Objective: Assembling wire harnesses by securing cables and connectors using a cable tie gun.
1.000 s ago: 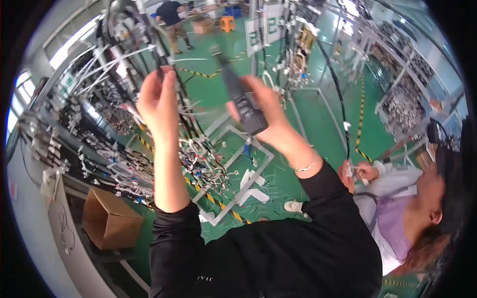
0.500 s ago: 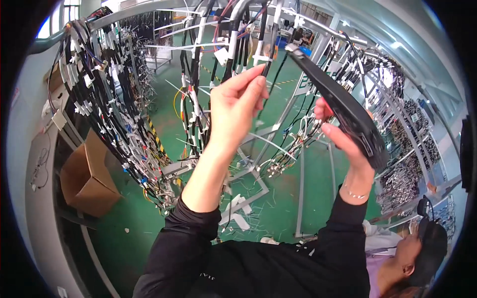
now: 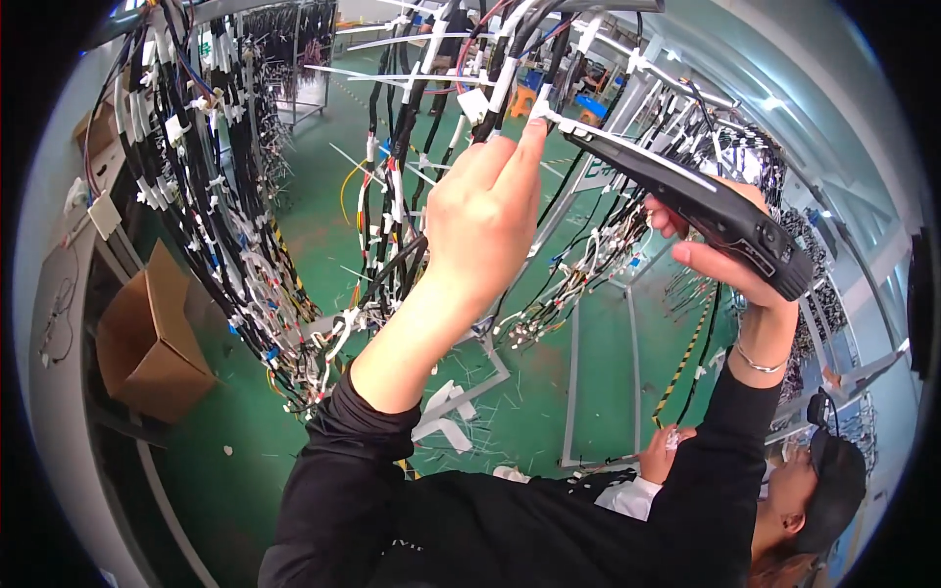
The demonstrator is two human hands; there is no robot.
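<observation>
Slanting from right hand (image 3: 733,273), black tool (image 3: 686,191), nose (image 3: 585,138) (raised) near left hand (image 3: 482,220)

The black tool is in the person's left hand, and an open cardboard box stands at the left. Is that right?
Not the hand: the head view shows the black tool in the right hand; the cardboard box is at the left.

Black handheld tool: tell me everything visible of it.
The black handheld tool is long, slim-nosed and thicker at its rear, apparently plastic, with a pale line along its upper edge. Held in the right hand, it slants up and left; its nose is close to the left hand, contact unclear.
</observation>
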